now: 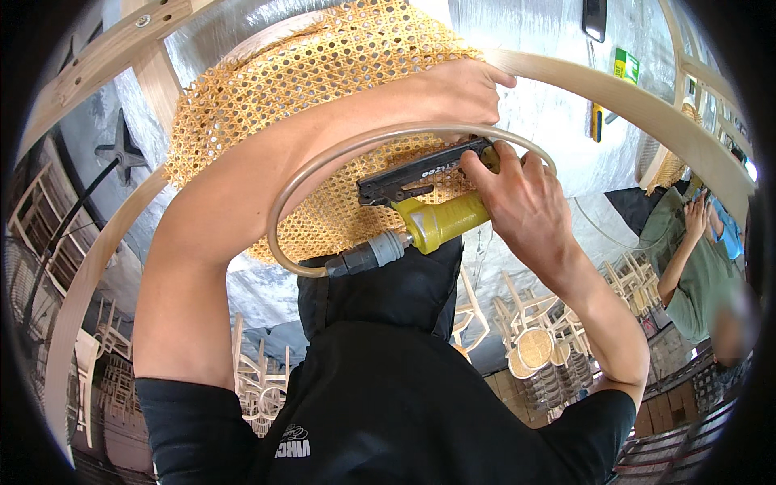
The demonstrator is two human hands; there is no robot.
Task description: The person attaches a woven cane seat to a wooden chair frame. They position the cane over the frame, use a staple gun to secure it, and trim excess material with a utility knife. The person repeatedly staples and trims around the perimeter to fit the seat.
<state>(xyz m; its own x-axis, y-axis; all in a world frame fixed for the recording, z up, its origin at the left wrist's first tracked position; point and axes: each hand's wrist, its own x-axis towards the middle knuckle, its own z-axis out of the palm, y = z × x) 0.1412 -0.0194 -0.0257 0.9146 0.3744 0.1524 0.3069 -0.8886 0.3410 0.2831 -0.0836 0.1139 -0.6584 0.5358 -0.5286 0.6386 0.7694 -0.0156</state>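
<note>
Right hand [525,198] grips the yellow stapler [428,202] at frame centre, nose against the cane webbing [323,73]. Left hand [465,89] clamps webbing to the curved wooden frame [647,105] at upper centre. A clear hose [323,166] loops from the stapler's base.

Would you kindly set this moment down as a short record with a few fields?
setting: workshop with stacked wooden chair frames
left hand: grips the edge of the woven cane panel where it meets the curved wooden frame
right hand: wrapped around the yellow and black pneumatic stapler, its nose against the cane
air hose: clear, loops from the stapler's grey coupling
clothing: black short-sleeved shirt
other person: at right, in green, arm raised
</note>
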